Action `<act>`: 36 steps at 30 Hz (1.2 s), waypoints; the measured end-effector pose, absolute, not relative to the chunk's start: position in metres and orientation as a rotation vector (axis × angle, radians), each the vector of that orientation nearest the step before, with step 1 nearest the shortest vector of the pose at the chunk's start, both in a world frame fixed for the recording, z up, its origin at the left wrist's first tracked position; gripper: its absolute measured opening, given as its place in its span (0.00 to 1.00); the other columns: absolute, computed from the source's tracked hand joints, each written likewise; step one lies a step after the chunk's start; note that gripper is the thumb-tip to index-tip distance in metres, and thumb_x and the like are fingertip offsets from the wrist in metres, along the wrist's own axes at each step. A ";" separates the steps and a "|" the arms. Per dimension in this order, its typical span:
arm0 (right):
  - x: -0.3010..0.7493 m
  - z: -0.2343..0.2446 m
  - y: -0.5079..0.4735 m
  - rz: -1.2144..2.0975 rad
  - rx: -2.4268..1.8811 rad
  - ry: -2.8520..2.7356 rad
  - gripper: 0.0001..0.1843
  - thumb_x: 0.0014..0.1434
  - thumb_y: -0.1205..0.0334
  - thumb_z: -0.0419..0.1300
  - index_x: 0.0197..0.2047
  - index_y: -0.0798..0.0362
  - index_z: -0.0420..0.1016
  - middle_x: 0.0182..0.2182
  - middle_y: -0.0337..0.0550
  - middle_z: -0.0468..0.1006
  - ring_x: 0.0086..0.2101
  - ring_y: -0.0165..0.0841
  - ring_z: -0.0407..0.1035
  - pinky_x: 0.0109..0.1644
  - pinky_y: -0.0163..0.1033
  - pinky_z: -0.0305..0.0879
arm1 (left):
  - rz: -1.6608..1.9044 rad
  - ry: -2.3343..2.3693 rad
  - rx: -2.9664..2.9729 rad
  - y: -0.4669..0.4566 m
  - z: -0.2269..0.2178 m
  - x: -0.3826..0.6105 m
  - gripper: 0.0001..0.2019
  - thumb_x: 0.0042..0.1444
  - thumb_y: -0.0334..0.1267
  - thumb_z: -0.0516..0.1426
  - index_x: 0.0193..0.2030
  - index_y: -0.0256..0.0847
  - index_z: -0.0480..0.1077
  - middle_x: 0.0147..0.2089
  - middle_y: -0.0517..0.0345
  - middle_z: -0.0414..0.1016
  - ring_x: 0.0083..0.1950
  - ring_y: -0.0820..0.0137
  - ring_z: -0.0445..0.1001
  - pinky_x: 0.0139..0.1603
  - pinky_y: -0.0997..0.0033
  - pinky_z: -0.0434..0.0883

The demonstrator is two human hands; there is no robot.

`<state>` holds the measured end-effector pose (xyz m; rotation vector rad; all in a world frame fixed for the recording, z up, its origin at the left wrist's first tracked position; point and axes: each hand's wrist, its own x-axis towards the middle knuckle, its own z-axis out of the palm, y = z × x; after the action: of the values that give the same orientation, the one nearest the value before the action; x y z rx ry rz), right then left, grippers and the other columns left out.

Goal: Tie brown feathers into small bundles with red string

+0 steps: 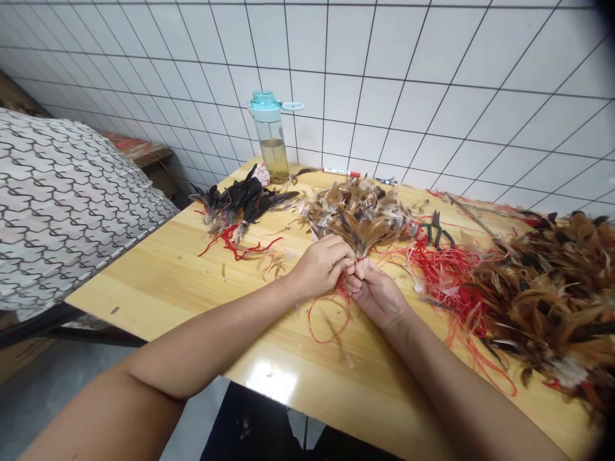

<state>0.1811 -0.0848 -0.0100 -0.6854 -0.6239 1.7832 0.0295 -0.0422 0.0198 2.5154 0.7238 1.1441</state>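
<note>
Over the middle of the wooden table (192,288), my two hands meet around one small bunch of brown feathers (364,234). The feather tips fan out away from me, and red string circles the quill end. My left hand (323,266) has its fingers closed at the string beside the quills. My right hand (377,291) pinches the bound base from the other side. Below my fingers hangs a loop of red string (330,339), resting on the tabletop. My fingers partly hide the quill ends and the wrapping.
A pile of brown feathers (346,198) lies just behind my hands, black feather bunches (240,198) to the left. Tangled red string (446,275), green-handled pliers (436,234) and a large feather heap (552,294) lie right. A water bottle (271,141) and red marker (341,172) stand near the tiled wall.
</note>
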 end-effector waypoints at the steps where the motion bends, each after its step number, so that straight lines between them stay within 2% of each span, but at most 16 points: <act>1: 0.182 -0.011 -0.084 1.806 -0.684 -0.601 0.10 0.54 0.70 0.60 0.24 0.54 0.65 0.25 0.36 0.67 0.22 0.23 0.54 0.26 0.31 0.54 | 1.149 0.684 2.538 -0.042 0.018 0.030 0.09 0.60 0.30 0.49 0.31 0.37 0.68 0.33 0.54 0.70 0.38 0.71 0.66 0.42 0.71 0.64; 7: 0.183 -0.012 -0.082 1.878 -0.672 -0.507 0.06 0.52 0.69 0.63 0.28 0.54 0.68 0.25 0.35 0.67 0.25 0.24 0.60 0.28 0.31 0.59 | 1.127 0.498 2.523 -0.037 0.017 0.027 0.07 0.61 0.31 0.50 0.34 0.36 0.67 0.37 0.50 0.71 0.42 0.69 0.67 0.46 0.68 0.66; 14: 0.185 -0.014 -0.081 1.904 -0.678 -0.584 0.07 0.52 0.68 0.64 0.31 0.53 0.68 0.26 0.34 0.68 0.25 0.23 0.60 0.30 0.30 0.61 | 1.122 0.472 2.181 -0.041 0.019 0.031 0.06 0.58 0.32 0.54 0.30 0.36 0.65 0.38 0.51 0.73 0.41 0.72 0.71 0.45 0.71 0.68; 18: 0.185 -0.012 -0.082 1.938 -0.651 -0.592 0.06 0.52 0.68 0.64 0.32 0.54 0.69 0.25 0.34 0.67 0.25 0.23 0.60 0.30 0.30 0.61 | 1.059 0.468 1.894 -0.041 0.015 0.032 0.07 0.58 0.34 0.56 0.31 0.35 0.65 0.41 0.51 0.72 0.40 0.74 0.73 0.43 0.73 0.70; 20: 0.184 -0.010 -0.082 1.950 -0.654 -0.591 0.05 0.53 0.67 0.64 0.31 0.55 0.70 0.25 0.35 0.67 0.25 0.24 0.60 0.29 0.30 0.61 | 0.992 0.458 1.739 -0.042 0.016 0.032 0.07 0.59 0.36 0.55 0.33 0.35 0.64 0.42 0.51 0.73 0.36 0.77 0.74 0.38 0.75 0.71; 23: 0.183 -0.009 -0.083 1.931 -0.660 -0.631 0.08 0.53 0.67 0.64 0.26 0.55 0.69 0.25 0.36 0.67 0.25 0.24 0.60 0.30 0.30 0.60 | 0.892 0.469 1.593 -0.043 0.019 0.031 0.09 0.61 0.40 0.54 0.36 0.34 0.64 0.38 0.52 0.74 0.29 0.79 0.73 0.32 0.78 0.70; 28: 0.183 -0.010 -0.084 1.901 -0.630 -0.779 0.15 0.54 0.59 0.66 0.22 0.56 0.69 0.26 0.38 0.69 0.26 0.24 0.59 0.29 0.31 0.58 | 0.844 0.499 1.535 -0.043 0.025 0.030 0.12 0.60 0.44 0.56 0.36 0.35 0.63 0.31 0.57 0.73 0.27 0.77 0.74 0.29 0.77 0.71; 32: 0.184 -0.011 -0.085 1.901 -0.610 -0.847 0.16 0.51 0.56 0.68 0.22 0.56 0.70 0.26 0.39 0.70 0.26 0.25 0.60 0.30 0.31 0.57 | 0.769 0.433 1.536 -0.041 0.028 0.025 0.12 0.61 0.44 0.55 0.36 0.35 0.62 0.28 0.56 0.74 0.27 0.75 0.75 0.30 0.76 0.71; 36: 0.185 -0.009 -0.085 1.925 -0.612 -0.802 0.16 0.55 0.58 0.65 0.21 0.55 0.67 0.24 0.38 0.67 0.26 0.26 0.59 0.31 0.32 0.58 | 0.691 0.366 1.489 -0.040 0.032 0.021 0.13 0.59 0.44 0.57 0.39 0.34 0.63 0.34 0.49 0.77 0.31 0.71 0.78 0.35 0.70 0.75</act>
<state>0.1853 -0.0852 -0.0088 -0.6125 -0.8024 1.9246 0.0208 -0.0395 0.0315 1.4894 0.3661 0.6909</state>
